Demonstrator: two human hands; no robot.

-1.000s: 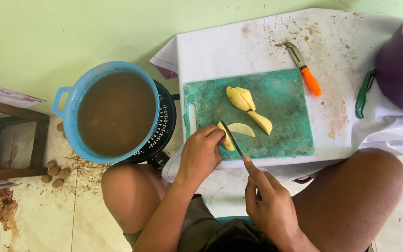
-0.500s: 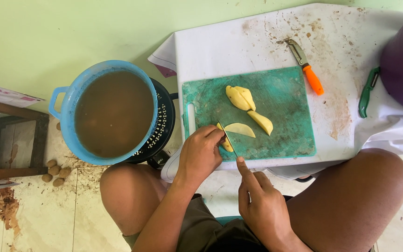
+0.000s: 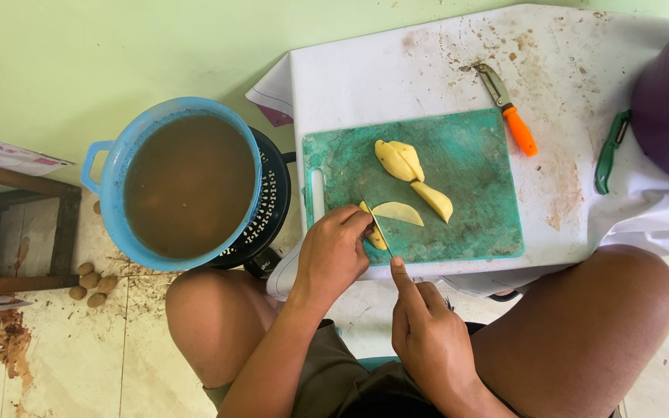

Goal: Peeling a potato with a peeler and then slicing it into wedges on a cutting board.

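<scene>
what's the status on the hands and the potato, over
Left hand pins potato piece on green cutting board. Right hand holds knife, blade on the piece. Three cut pieces lie beside, clear of the blade.

Both hands curled — left (image 3: 333,259) fingers bent, right (image 3: 427,337) forefinger extended.

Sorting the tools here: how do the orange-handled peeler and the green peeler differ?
The orange peeler lies just past the cutting board; the green peeler lies farther right, beside the purple bucket. The orange one shows a bare metal head; the green one looks green throughout. Both rest untouched on the white surface.
</scene>
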